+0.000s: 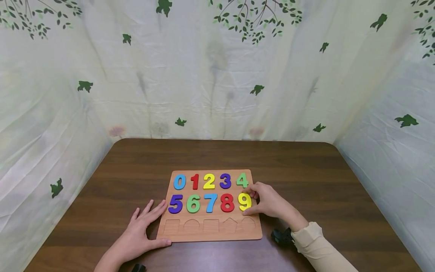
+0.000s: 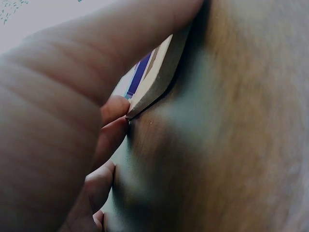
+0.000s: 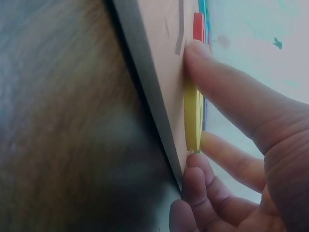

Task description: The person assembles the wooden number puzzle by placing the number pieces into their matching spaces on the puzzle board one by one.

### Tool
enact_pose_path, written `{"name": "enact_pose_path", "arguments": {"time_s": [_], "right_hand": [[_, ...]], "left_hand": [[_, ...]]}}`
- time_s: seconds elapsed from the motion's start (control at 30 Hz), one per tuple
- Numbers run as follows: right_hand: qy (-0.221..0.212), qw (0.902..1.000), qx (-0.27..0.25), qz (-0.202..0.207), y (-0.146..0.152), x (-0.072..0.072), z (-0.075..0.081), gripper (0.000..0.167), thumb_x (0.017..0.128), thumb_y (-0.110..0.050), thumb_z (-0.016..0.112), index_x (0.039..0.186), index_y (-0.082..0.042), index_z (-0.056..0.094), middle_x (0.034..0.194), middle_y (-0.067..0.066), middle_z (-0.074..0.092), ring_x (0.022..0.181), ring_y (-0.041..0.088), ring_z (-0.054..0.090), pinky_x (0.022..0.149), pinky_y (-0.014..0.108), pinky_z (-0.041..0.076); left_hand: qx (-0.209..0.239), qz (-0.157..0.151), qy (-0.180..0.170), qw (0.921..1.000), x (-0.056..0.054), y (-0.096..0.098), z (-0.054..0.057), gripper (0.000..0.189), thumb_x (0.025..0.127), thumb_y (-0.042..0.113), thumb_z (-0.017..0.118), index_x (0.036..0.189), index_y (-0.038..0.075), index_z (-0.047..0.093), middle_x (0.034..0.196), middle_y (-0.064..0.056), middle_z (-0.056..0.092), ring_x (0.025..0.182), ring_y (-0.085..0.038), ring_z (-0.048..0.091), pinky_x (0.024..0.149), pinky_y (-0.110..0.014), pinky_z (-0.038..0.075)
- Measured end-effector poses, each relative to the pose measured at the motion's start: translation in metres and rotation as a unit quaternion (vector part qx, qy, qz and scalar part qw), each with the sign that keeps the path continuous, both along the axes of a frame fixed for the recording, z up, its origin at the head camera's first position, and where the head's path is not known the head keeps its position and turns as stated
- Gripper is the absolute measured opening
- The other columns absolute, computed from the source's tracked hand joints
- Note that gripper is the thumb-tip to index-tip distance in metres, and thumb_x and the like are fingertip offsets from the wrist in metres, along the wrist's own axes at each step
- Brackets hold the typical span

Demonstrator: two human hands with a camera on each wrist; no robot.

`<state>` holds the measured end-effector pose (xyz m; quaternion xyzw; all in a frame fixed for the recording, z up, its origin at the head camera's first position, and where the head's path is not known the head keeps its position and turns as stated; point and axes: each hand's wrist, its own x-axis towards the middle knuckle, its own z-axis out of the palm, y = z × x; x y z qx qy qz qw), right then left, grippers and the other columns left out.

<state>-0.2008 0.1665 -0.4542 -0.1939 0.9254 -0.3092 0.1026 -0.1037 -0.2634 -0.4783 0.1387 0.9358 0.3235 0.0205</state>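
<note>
A wooden number board (image 1: 210,237) lies on the table, carrying colored numerals in two rows. My right hand (image 1: 273,204) pinches the yellow number 9 (image 1: 249,201) at the right end of the lower row, thumb below and fingers above. In the right wrist view the 9 (image 3: 193,116) stands edge-on, close against the board's surface, with the thumb at one end. At the board's left side, my left hand (image 1: 137,232) has its fingers spread, fingertips at the edge near the purple 5 (image 1: 175,201) and thumb along the front corner.
The upper row runs from a blue 0 (image 1: 175,182) to a green 4 (image 1: 243,181). A red 8 (image 1: 227,203) sits left of the 9. Outlined shapes line the board's front. A dark wood table (image 1: 136,166) extends to white leaf-patterned curtains (image 1: 190,75).
</note>
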Motion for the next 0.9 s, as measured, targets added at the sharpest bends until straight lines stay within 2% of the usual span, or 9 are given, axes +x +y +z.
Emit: {"name": "enact_pose_path", "arguments": {"time_s": [0.3, 0.7, 0.9], "right_hand": [[0.001, 1.0000, -0.002, 0.004, 0.0013, 0.0018, -0.0017, 0.058, 0.076, -0.040, 0.099, 0.122, -0.014, 0.075, 0.096, -0.002, 0.058, 0.089, 0.014, 0.051, 0.076, 0.025, 0.048], [0.000, 1.0000, -0.009, 0.001, 0.0015, 0.0039, 0.0004, 0.060, 0.077, -0.041, 0.098, 0.125, -0.014, 0.074, 0.097, -0.001, 0.058, 0.090, 0.015, 0.051, 0.075, 0.025, 0.047], [0.016, 0.9996, -0.024, 0.003, 0.0079, 0.0033, 0.0050, 0.059, 0.080, -0.042, 0.096, 0.126, -0.013, 0.073, 0.097, -0.001, 0.061, 0.089, 0.014, 0.056, 0.075, 0.024, 0.052]], "left_hand": [[0.003, 0.001, -0.007, 1.0000, -0.0018, 0.0000, -0.0019, 0.108, 0.073, 0.062, 0.093, 0.162, 0.019, 0.051, 0.168, -0.013, 0.048, 0.160, -0.058, 0.020, 0.119, -0.086, 0.007], [-0.005, -0.004, -0.003, 1.0000, -0.0038, 0.0004, 0.0013, 0.106, 0.074, 0.058, 0.094, 0.162, 0.018, 0.051, 0.168, -0.013, 0.048, 0.160, -0.058, 0.021, 0.118, -0.086, 0.009], [0.005, 0.002, -0.002, 1.0000, -0.0027, -0.0010, 0.0030, 0.104, 0.073, 0.059, 0.094, 0.160, 0.019, 0.054, 0.169, -0.018, 0.045, 0.159, -0.059, 0.022, 0.118, -0.086, 0.010]]}}
